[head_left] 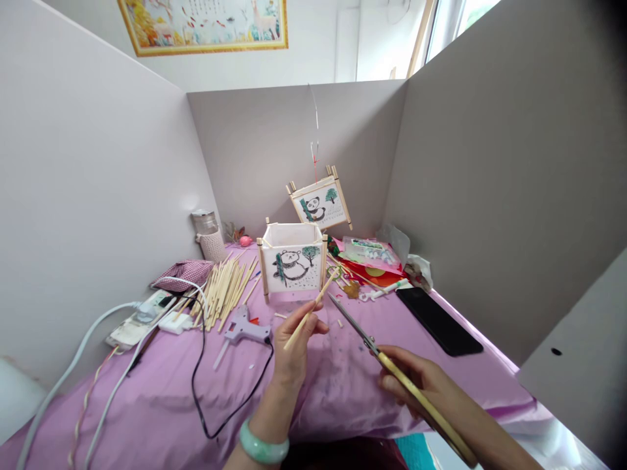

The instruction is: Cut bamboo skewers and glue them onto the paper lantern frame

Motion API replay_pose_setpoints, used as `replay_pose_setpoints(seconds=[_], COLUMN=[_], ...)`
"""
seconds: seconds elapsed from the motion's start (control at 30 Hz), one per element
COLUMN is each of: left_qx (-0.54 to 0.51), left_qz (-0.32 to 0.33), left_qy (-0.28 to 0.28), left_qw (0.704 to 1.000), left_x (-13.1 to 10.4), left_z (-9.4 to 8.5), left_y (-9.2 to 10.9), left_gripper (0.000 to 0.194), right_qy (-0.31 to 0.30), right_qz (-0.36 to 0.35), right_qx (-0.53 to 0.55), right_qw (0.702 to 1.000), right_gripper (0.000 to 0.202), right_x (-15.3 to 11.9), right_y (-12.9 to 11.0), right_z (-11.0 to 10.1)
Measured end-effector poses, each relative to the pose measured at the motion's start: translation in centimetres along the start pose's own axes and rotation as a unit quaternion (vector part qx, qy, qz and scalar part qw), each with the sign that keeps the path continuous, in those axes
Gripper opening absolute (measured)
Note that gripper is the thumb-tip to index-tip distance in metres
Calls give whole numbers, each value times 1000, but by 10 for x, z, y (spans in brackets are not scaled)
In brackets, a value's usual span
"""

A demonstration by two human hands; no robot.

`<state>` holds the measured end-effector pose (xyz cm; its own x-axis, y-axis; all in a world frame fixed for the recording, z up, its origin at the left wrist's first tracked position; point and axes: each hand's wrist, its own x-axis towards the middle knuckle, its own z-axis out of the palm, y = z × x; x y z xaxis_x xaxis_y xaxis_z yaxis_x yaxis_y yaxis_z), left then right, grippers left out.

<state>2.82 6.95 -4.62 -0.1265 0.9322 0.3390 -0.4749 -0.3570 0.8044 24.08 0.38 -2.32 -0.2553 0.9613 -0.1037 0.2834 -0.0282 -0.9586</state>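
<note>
My left hand (292,349) pinches a thin wooden stick (327,286), which slants up and to the right. My right hand (428,372) is closed round scissors (399,378) with yellowish handles. Their dark blades point up and left, with the tips close to the stick but apparently apart from it. Just beyond stands a white box-shaped lantern (298,277) with stick corner posts and a drawn panda, bamboo and tree. A similar panda lantern (318,203) hangs tilted behind it from a wire. Left of my left hand lies a lilac glue gun (247,328).
A pile of wooden sticks (228,287) lies at left, near a power strip (140,323), cords and a glass bottle (209,235). To the right are a black phone (438,321), a white marker (386,290) and coloured craft supplies (375,251). Grey panels (470,196) enclose the purple-covered table (333,378).
</note>
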Motion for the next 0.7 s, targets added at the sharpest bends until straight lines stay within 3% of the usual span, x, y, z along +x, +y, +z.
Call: replay_pose_setpoints(seconds=[0.3, 0.47, 0.7], left_qx=[1, -78, -145], left_qz=[-34, -100, -200], left_qy=[-73, -133, -146], left_qw=[997, 983, 958], left_x=[-3, -1, 5], left_z=[2, 4, -2], left_y=[2, 6, 8], left_gripper=[25, 28, 40], right_qy=[16, 24, 22], right_qz=[-15, -28, -58], right_qx=[2, -30, -74], right_qw=[1000, 999, 995], right_gripper=[48, 51, 50], right_x=[5, 7, 6], right_y=[1, 9, 3], right_z=[1, -7, -8])
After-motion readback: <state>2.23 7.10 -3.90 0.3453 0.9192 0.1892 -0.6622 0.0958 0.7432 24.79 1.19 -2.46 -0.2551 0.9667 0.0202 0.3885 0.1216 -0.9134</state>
